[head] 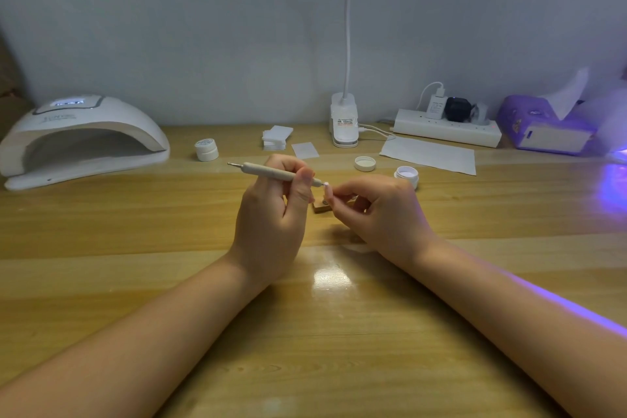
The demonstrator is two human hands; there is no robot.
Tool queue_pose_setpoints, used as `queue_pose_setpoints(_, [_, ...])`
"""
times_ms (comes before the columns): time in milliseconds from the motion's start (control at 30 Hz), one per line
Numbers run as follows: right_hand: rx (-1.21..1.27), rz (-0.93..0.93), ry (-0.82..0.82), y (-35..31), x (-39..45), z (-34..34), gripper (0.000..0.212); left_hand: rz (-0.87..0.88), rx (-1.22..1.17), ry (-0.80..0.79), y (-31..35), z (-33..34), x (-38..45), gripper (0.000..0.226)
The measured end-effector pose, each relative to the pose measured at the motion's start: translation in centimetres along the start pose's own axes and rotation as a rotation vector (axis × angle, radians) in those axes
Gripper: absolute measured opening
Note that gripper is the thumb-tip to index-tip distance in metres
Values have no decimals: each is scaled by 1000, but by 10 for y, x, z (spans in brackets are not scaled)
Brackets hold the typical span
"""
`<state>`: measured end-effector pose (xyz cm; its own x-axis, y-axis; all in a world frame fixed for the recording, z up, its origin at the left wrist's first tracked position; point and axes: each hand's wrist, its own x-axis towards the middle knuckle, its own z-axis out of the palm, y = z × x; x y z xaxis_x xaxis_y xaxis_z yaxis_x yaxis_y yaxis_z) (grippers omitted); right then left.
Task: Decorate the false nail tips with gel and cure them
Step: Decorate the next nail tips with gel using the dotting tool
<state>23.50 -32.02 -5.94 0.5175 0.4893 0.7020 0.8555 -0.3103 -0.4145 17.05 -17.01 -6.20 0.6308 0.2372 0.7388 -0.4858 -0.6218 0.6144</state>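
Head view. Both forearms are reaching in over the wooden counter (135,231), hands meeting near its middle.

Left hand (271,214) is gripping a pen tool (271,173): fingers (288,163) curled round the shaft, thumb lying along it. Tool is lying nearly level, metal dot end sticking out left, working end pointing right.

Right hand (383,210) is pinching a pale nail tip (328,192) between thumb and forefinger, remaining fingers curled loosely beneath. Tool's right end is touching the tip's upper edge. The tip is sitting up off the counter, between the two hands.

Just behind and below the tip, a small wooden block (321,208) is resting on the counter, partly hidden by the hands.

Behind the right hand, an open jar (407,175) is standing, its lid (365,163) lying just beside it to the left. A closed jar (207,149) is standing further left.

Far left, a white curing lamp (84,139) is sitting with its opening facing the person, display lit.

At the back: stack of white pads (276,137), a single wipe (305,150), a clip lamp (344,125), a sheet of paper (429,154), a power strip (448,127) with plugs in it, and a purple tissue box (543,125). Violet light is falling across the counter at far right.
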Motion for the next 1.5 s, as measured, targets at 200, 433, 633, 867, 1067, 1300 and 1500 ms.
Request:
queue_pose_setpoints(200, [8, 21, 2, 1, 0, 0, 10, 15, -5, 4, -1, 0, 0, 17])
queue_pose_setpoints(433, [10, 19, 7, 0, 0, 0, 10, 25, -2, 3, -1, 0, 0, 19])
queue_pose_setpoints(633, [13, 27, -5, 0, 0, 0, 10, 24, -10, -1, 0, 0, -1, 21])
queue_pose_setpoints(867, [9, 29, -16, 0, 0, 0, 11, 26, -8, 3, 0, 0, -1, 26])
queue_pose_setpoints(1067, [7, 44, 10, 2, -1, 2, 9, 36, -38, 38, -1, 0, 0, 12])
queue_pose_setpoints(1300, [89, 133, 40, 4, 0, 2, 9, 34, -123, 90, 4, -3, 4, 13])
queue_pose_setpoints(1500, [98, 135, 28, 3, 0, 1, 10, 80, -57, -5, 3, 0, -2, 18])
